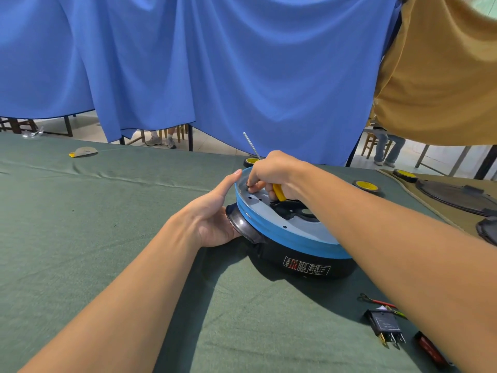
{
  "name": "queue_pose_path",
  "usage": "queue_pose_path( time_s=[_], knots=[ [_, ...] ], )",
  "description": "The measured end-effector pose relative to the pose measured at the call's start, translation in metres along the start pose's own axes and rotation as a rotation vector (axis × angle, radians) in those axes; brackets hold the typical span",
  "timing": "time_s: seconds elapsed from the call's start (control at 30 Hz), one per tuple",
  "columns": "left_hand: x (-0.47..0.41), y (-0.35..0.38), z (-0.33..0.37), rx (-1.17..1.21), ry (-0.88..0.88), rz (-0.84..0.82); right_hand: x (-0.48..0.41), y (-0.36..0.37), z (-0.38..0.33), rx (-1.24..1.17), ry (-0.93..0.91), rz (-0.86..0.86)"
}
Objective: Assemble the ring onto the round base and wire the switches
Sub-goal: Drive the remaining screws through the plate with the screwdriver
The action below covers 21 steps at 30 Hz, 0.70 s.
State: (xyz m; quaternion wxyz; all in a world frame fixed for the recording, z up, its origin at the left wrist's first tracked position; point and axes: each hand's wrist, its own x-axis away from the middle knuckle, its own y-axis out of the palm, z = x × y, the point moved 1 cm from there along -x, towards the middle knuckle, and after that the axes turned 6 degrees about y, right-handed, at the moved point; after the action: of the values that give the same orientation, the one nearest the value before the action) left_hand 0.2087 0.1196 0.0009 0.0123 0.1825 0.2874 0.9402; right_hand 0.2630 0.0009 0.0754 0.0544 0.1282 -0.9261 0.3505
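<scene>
Both grips meet the round base [271, 255]: left grip [212, 219] spread, right grip [274, 170] pinching a yellow-handled screwdriver [279, 192].

Left grip [212, 224] cupped, thumb raised, right grip [271, 172] pinching
</scene>
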Motion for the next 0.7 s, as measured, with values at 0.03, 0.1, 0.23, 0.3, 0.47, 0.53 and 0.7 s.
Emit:
queue_pose_path(
  time_s=[0.03, 0.1, 0.23, 0.3, 0.47, 0.53, 0.7],
  knots=[
    [-0.0002, 0.0006, -0.0001, 0.000, 0.000, 0.004, 0.0000, 0.0006, -0.0001, -0.006, -0.001, 0.009],
    [-0.0002, 0.0011, -0.0003, 0.001, 0.000, 0.004, -0.0001, 0.0017, 0.0004, -0.039, -0.008, 0.024],
    [0.0006, 0.0011, -0.0010, 0.003, 0.004, -0.023, -0.0001, 0.0016, 0.0024, -0.103, -0.019, 0.015],
    [0.0002, 0.0007, -0.0009, 0.013, 0.003, -0.016, 0.0003, 0.0019, 0.0024, -0.047, -0.030, -0.005],
    [0.0003, 0.0011, -0.0008, 0.014, 0.001, 0.004, -0.0049, 0.0001, 0.0038, -0.017, -0.030, -0.009],
    [0.0007, 0.0016, -0.0007, 0.015, -0.001, 0.008, -0.0058, -0.0002, 0.0037, -0.026, -0.005, -0.023],
    [-0.0001, 0.0025, -0.0007, 0.009, -0.006, 0.013, -0.0063, -0.0026, 0.0058, -0.134, 0.062, -0.061]
  ],
)
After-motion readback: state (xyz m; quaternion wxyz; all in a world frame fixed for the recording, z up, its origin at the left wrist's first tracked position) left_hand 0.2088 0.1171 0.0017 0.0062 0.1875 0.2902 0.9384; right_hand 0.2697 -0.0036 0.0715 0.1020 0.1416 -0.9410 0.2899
